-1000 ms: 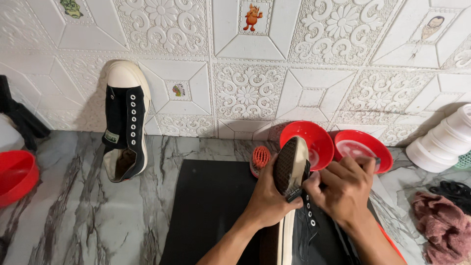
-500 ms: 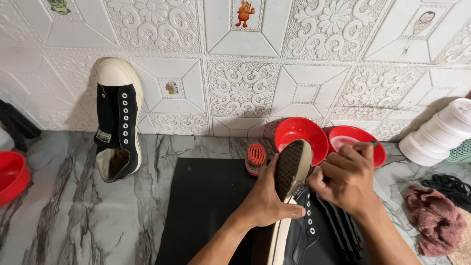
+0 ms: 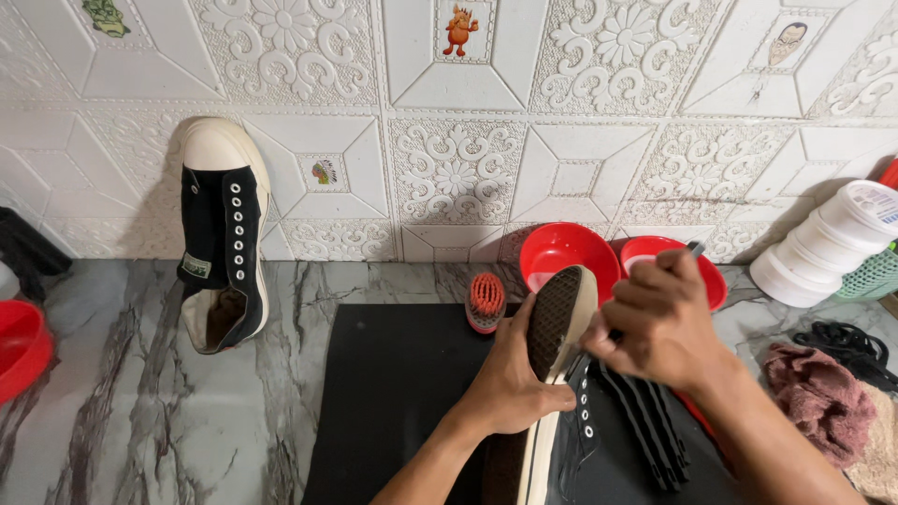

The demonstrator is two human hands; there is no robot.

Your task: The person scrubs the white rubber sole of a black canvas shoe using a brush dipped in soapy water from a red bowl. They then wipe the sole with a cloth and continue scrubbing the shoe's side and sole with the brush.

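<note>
The left hand (image 3: 510, 393) is closed around the sole side of a black canvas shoe (image 3: 552, 374), thumb and fingers wrapped on its white rubber edge, holding it tipped on its side over the black mat (image 3: 402, 402). The shoe's long axis runs from about 6 o'clock near the person up to 12 o'clock, toe end highest, dark patterned sole facing 9 o'clock and the eyelet side facing 3 o'clock. The right hand (image 3: 659, 323) sits at 3 o'clock of the toe, touching the shoe's upper edge, fingers curled shut on a thin dark handle (image 3: 694, 249) that sticks out past the knuckles toward 1 o'clock; its working end is hidden, so I cannot tell what tool it is. Both hands are on the shoe, the right one nearer the toe.

Just beyond the toe at 12 o'clock stand two red bowls (image 3: 561, 257), and a small orange-bristled brush (image 3: 485, 301) lies at 10 o'clock. A second black shoe (image 3: 223, 248) leans against the tiled wall at far 9 o'clock on the marble worktop (image 3: 140, 421). White tubs (image 3: 823, 243) and a pinkish cloth (image 3: 823, 397) lie at 3 o'clock
</note>
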